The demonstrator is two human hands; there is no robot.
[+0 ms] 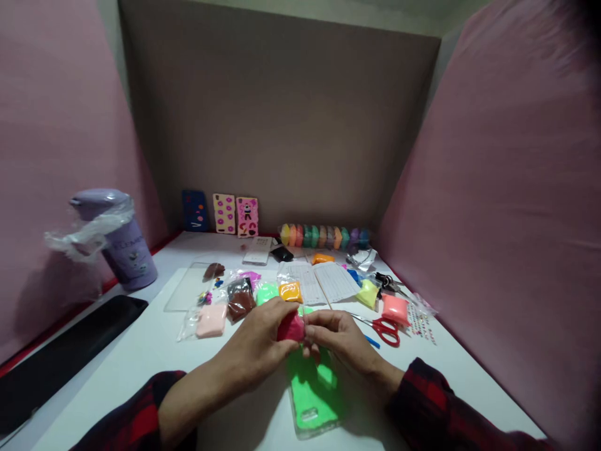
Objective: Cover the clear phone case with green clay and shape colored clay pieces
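Phone case, clear at its rim and covered in bright green, lies nearest, flat on the white table. Over the phone case's far part, the left hand grasps a deep pink lump between thumb and bent fingers. The right hand, also over that part, has its fingers curled in with the tips at the lump's right edge; whether they grip it or only touch it, I cannot tell.

Well to the left of the phone case lies a long black pouch. To its right and beyond are red-handled scissors, then a coral packet. Left of the phone case and beyond lie a pale pink packet and a brown packet; an orange packet sits past its far end. Farther beyond it are paper sheets, and to its far left a purple tumbler. Farthest from the phone case, a row of coloured tubs lies along the back, and three decorated cases lean upright, beyond it and leftward.
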